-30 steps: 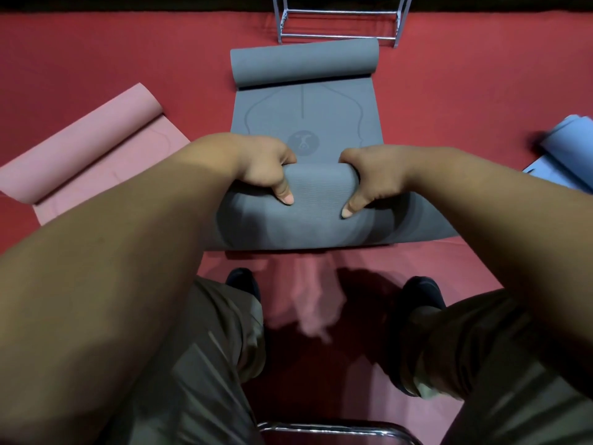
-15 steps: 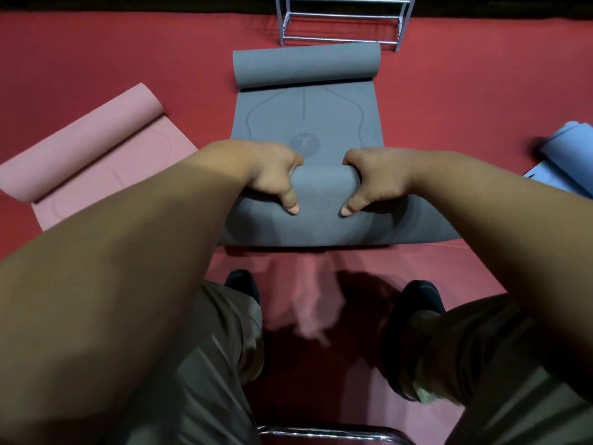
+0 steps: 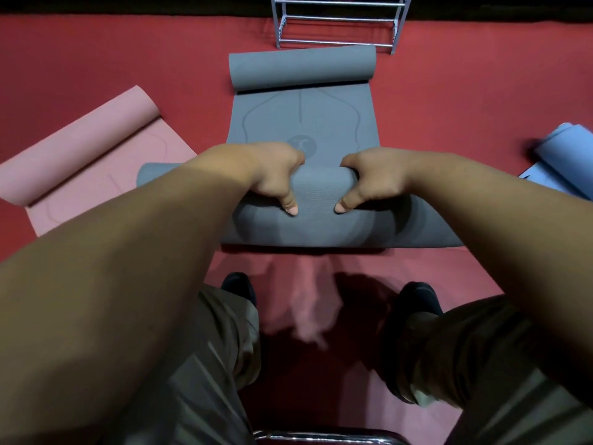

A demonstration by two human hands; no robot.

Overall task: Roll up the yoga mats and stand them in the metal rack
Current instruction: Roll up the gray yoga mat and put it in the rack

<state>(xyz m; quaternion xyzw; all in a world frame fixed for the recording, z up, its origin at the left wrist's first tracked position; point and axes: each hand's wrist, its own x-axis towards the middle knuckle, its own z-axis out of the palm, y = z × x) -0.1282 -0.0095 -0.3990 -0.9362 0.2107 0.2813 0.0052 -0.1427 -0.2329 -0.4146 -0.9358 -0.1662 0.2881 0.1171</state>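
The grey rubber yoga mat (image 3: pixel 301 123) lies on the red carpet (image 3: pixel 128 53), its far end curled into a roll just before the silver metal rack (image 3: pixel 337 19) and its near end rolled up under both hands. The left hand (image 3: pixel 276 175) and right hand (image 3: pixel 372 178) sit side by side on that near roll, fingers curled over its far side and thumbs pressing its near face. A part-rolled pink yoga mat (image 3: pixel 80 155) lies left, a blue yoga mat (image 3: pixel 564 159) right.
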